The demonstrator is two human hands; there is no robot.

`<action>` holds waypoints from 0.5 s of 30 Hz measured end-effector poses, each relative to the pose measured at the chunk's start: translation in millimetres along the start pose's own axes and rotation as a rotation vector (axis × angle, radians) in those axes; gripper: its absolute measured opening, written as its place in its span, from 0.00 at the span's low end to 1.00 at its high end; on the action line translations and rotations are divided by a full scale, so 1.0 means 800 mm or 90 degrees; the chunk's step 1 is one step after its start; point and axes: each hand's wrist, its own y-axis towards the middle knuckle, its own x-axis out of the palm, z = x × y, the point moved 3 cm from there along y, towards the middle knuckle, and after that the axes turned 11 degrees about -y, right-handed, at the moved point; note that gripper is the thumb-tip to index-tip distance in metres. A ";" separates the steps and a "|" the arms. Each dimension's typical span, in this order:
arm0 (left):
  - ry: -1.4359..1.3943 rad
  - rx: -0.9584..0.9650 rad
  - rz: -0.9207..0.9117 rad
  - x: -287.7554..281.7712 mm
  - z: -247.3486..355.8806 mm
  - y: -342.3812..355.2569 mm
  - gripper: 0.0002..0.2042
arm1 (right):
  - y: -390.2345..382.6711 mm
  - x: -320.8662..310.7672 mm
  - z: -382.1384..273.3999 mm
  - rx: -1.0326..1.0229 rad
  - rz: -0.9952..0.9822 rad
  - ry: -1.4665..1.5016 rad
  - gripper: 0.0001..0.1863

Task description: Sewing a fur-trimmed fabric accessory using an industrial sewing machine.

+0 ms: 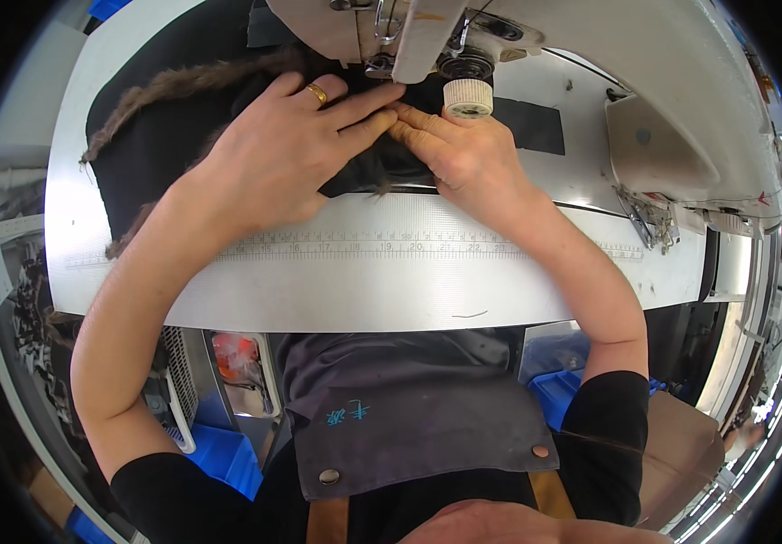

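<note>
Left grip (278,150), right grip (465,161) — both on black fabric (151,159).

1. One left hand (273,154) and one right hand (473,163) are showing.
2. One gold ring (318,93) is gleaming.
3. At least one black cloth (142,136) is lying flat.
4. One sewing machine (708,54) is standing.
5. One dark apron (436,417) is carrying two round studs (328,476) and two tan straps (328,521).
6. At least two blue bins (231,464) are showing.

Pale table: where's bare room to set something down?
Bare: the table between ruler scale and front edge, forearms either side; a dark strand lies there. Crowded: beneath the sewing machine, with left hand, right hand and furred black fabric.
</note>
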 end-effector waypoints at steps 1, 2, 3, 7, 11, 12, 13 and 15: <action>0.038 0.008 -0.019 0.000 -0.002 -0.001 0.34 | 0.001 -0.001 -0.002 0.001 0.002 -0.010 0.16; 0.075 0.016 -0.037 0.000 -0.002 -0.001 0.30 | 0.001 -0.001 -0.002 0.001 0.002 -0.021 0.16; 0.075 0.015 -0.037 -0.002 -0.001 0.000 0.30 | 0.000 -0.001 -0.001 0.000 0.002 -0.020 0.16; 0.036 -0.027 -0.021 -0.003 -0.001 0.000 0.28 | -0.001 -0.001 0.000 -0.005 0.013 -0.013 0.16; -0.001 -0.038 0.033 0.003 0.000 -0.005 0.24 | 0.000 -0.003 0.000 -0.006 0.007 -0.005 0.16; -0.001 -0.038 0.033 0.004 0.001 -0.006 0.24 | 0.000 -0.004 0.000 -0.006 0.008 -0.005 0.16; -0.021 -0.059 0.020 0.006 0.000 -0.007 0.28 | 0.001 -0.005 0.000 -0.006 -0.004 -0.010 0.16; -0.041 -0.080 0.006 0.010 -0.002 -0.008 0.32 | 0.002 -0.005 0.000 -0.006 -0.016 -0.016 0.16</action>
